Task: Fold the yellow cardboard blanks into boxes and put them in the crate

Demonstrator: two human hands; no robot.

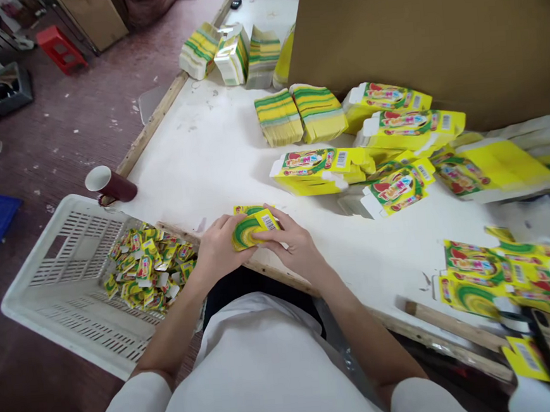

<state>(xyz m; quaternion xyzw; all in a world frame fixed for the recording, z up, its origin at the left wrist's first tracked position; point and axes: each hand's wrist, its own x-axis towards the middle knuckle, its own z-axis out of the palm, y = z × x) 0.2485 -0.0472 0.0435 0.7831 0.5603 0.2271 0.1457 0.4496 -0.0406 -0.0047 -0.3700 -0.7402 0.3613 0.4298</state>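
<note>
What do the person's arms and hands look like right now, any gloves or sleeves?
No gloves: the left hand and right hand are bare, with no ring or watch visible. The forearms are bare too. A white fabric left sleeve and white fabric right sleeve cover the upper arms.

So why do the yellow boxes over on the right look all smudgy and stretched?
In the head view the flat boxes at the right are smeared by blur and stretched by the wide lens; the small box held between the left hand and right hand looks sharper; the light is soft, with only faint shadows on the white table.
</note>
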